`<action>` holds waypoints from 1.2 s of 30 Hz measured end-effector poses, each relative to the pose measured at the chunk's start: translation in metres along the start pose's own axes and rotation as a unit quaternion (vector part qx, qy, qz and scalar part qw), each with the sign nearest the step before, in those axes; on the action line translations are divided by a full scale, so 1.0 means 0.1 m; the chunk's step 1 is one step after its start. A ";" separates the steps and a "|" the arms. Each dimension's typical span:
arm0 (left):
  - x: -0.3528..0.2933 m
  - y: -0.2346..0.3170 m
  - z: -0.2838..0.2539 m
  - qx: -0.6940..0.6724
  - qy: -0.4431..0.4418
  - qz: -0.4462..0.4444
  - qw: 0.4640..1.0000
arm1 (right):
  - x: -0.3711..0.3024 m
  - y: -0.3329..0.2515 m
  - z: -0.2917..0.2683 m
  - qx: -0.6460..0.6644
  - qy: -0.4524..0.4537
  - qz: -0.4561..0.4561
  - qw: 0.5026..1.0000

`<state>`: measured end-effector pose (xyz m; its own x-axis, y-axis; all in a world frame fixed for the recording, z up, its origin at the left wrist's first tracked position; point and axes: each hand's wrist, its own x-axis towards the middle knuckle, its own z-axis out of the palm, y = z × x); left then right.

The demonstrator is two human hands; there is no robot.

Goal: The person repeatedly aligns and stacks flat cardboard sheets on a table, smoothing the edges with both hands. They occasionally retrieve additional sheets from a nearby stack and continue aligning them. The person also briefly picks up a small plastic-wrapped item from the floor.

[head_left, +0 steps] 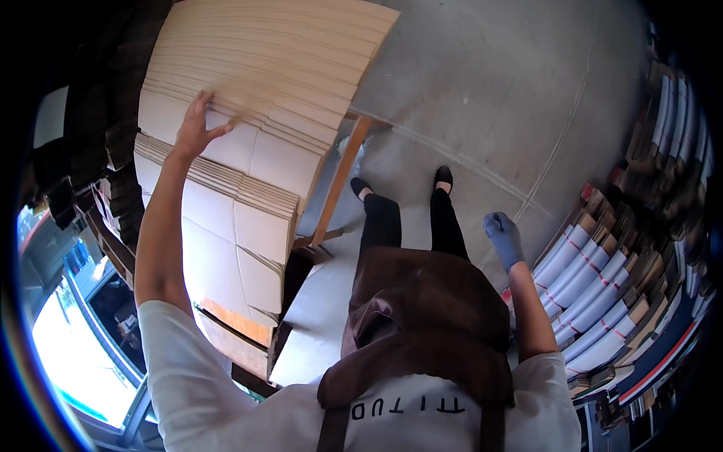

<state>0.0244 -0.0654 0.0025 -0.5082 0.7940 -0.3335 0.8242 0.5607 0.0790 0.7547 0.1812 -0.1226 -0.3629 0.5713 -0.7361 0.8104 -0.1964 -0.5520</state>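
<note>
My left hand, bare, reaches over the tall stack of flat tan cardboard sheets on the left. Its thumb and fingers are spread, and the fingertips lie at the edges of the overlapping sheets; whether they press on them I cannot tell. Below the wrist, a lower step of the stack shows several layered cardboard edges. My right hand wears a grey-blue glove and hangs over the floor at my right side. Its fingers are curled closed, with nothing visible in them.
A wooden frame post stands beside the stack. Bundles of rolled or folded white and brown sheets, tied with red bands, are piled at the right. Grey concrete floor lies ahead of my feet. Dark stacked material borders the far left.
</note>
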 end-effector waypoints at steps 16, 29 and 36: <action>-0.31 0.34 -0.03 -0.084 0.110 -0.062 0.988 | 0.70 -4.70 2.38 -0.285 0.160 -0.582 0.745; -0.28 0.13 -0.03 -0.081 0.193 0.046 0.977 | 1.09 -5.32 2.91 -0.332 0.075 -0.586 0.736; 0.06 -0.07 -0.07 -0.129 0.201 0.175 0.955 | 1.05 -5.40 2.85 -0.342 0.058 -0.569 0.745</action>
<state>0.0134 -0.0631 0.0067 -0.3112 0.9401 0.1391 0.8982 0.2431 0.3663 0.1472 0.1200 -0.0137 -0.9844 0.1307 0.1181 0.0670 0.8979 -0.4352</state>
